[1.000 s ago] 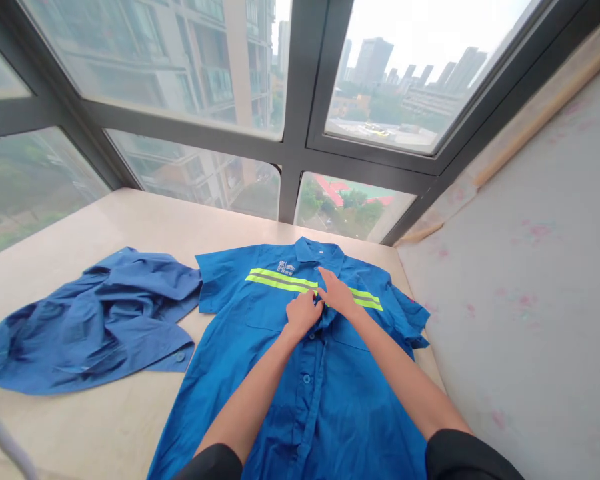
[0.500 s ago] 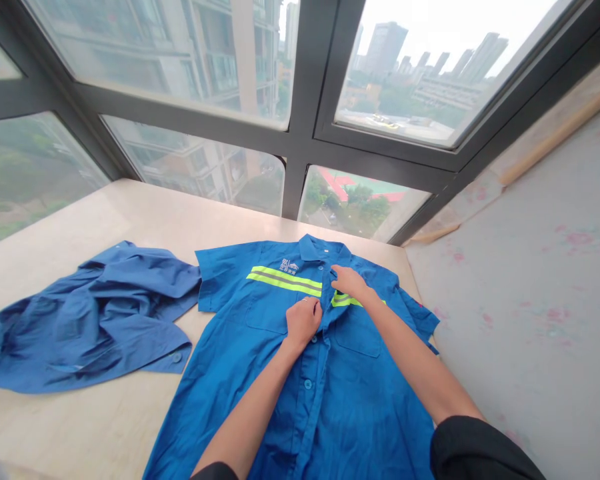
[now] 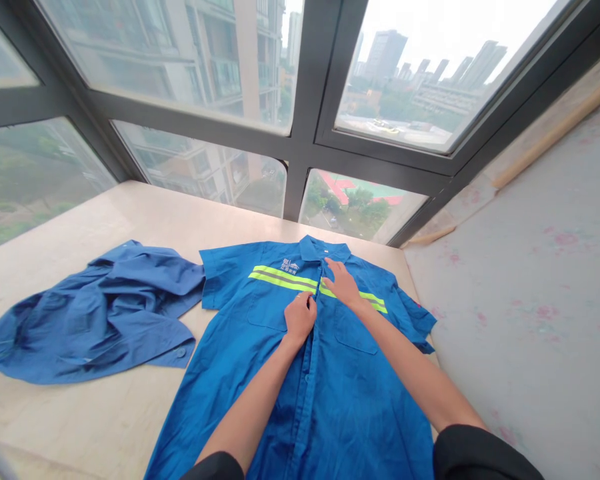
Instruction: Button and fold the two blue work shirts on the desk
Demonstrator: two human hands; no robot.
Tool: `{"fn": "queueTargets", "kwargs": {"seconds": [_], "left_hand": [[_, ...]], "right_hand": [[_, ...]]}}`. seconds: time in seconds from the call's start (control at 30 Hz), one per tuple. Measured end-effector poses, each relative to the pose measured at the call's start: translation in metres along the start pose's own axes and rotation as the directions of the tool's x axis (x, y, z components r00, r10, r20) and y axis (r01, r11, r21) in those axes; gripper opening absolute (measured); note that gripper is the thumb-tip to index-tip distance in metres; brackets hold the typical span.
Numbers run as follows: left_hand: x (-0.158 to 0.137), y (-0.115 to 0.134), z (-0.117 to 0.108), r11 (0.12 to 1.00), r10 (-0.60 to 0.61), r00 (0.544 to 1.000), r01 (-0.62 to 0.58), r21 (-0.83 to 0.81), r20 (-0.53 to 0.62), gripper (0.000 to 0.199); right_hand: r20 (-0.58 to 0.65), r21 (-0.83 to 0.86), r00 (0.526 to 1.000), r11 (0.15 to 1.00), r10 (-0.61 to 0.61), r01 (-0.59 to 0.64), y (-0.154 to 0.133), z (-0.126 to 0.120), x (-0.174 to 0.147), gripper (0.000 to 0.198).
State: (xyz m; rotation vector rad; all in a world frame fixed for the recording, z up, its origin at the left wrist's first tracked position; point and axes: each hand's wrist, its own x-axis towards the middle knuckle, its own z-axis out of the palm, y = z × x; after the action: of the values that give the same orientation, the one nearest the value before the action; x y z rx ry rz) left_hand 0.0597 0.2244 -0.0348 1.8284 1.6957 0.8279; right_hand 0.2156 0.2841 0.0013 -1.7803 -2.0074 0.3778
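The blue shirt [image 3: 375, 393] lies spread face up under both my hands, its collar [image 3: 325, 250] just beyond my right fingertips and its lower part running back beneath my forearms. My left hand [image 3: 301, 317] is at the front opening, fingers curled in; their tips are partly hidden, so I cannot tell whether they pinch the cloth. My right hand [image 3: 341, 283] is spread, thumb apart from the fingers, over the other side of the opening, a little farther from me. A yellow-green reflective band [image 3: 279, 279] crosses the chest at the level of my hands, and a white emblem [image 3: 289, 267] sits above it, beyond my left hand. A button [image 3: 307, 378] shows on the placket, nearer me than my hands. Well to the left of my left hand, a second, crumpled blue garment [image 3: 90, 313] touches the shirt's short sleeve. Both lie on a pale ledge [image 3: 145, 213]. Beyond my hands rise grey window frames [image 3: 300, 127]; right of my right hand stands a flowered wall [image 3: 535, 293].
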Motion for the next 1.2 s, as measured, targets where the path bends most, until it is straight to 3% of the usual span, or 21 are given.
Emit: {"fn": "queueTargets", "kwargs": {"seconds": [0.03,0.1,0.17,0.23,0.37,0.5,0.73,1.0,1.2], "left_hand": [[0.000,0.000,0.000,1.000,-0.003,1.000,0.003,0.011,0.009,0.027],[0.001,0.001,-0.001,0.999,-0.025,0.999,0.024,0.048,0.037,0.026],[0.000,0.000,-0.002,0.996,-0.041,0.997,0.035,0.085,0.066,0.025],[-0.001,-0.001,-0.003,0.996,-0.017,0.996,0.009,0.086,0.086,0.026],[-0.006,-0.005,-0.006,0.996,0.089,0.992,-0.090,0.009,0.095,0.030],[-0.010,-0.006,-0.007,0.986,0.165,0.980,-0.166,-0.002,0.112,0.028],[-0.009,-0.004,-0.008,0.989,0.148,0.979,-0.151,0.012,0.139,0.029],[-0.005,-0.011,-0.007,0.991,0.135,0.980,-0.135,-0.013,0.147,0.024],[-0.009,-0.013,-0.002,0.990,0.135,0.987,-0.138,0.026,0.083,0.030]], "right_hand": [[0.067,-0.045,0.991,0.992,-0.115,0.118,-0.007,-0.001,-0.006,0.059],[0.255,-0.066,0.923,0.947,-0.289,0.315,-0.020,-0.003,-0.017,0.051],[0.390,-0.072,0.856,0.915,-0.340,0.396,-0.030,-0.003,-0.024,0.042],[0.432,-0.125,0.852,0.916,-0.295,0.381,-0.033,-0.005,-0.029,0.036],[0.431,-0.248,0.882,0.915,-0.190,0.318,-0.023,-0.014,-0.035,0.038],[0.399,-0.271,0.894,0.905,-0.204,0.328,-0.008,-0.020,-0.046,0.039],[0.344,-0.187,0.881,0.895,-0.326,0.404,0.010,-0.011,-0.068,0.040],[0.240,-0.143,0.885,0.888,-0.398,0.438,0.017,0.000,-0.070,0.034],[0.313,-0.086,0.843,0.871,-0.437,0.484,0.009,-0.006,-0.058,0.027]]}}
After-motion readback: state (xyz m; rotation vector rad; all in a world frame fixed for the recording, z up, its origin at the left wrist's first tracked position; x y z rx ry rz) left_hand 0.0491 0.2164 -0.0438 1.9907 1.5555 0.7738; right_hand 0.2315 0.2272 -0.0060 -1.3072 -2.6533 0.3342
